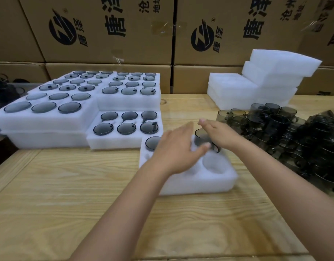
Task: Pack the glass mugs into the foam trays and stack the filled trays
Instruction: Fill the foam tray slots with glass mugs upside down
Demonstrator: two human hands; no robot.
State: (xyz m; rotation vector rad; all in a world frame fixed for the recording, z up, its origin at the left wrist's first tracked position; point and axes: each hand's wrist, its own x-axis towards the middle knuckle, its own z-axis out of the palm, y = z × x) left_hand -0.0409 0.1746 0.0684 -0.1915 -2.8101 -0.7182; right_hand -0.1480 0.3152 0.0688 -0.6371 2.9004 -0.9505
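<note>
Full trays (45, 123) sit stacked on the left of the bench (68, 185). One tray (200, 183) lies in the middle. Loose mugs (294, 132) are piled on the right, empty trays (266, 81) behind them, boxes (124, 44) at the back.

Left hand (176, 149) — palm down, fingers straight and close together, thumb spread out to the right; the forearm reaches in from bottom centre. Right hand (220, 137) — forearm enters from the right edge, wrist angled leftward, hand holding a glass mug (201, 137) from above. Finger detail is blurred.
</note>
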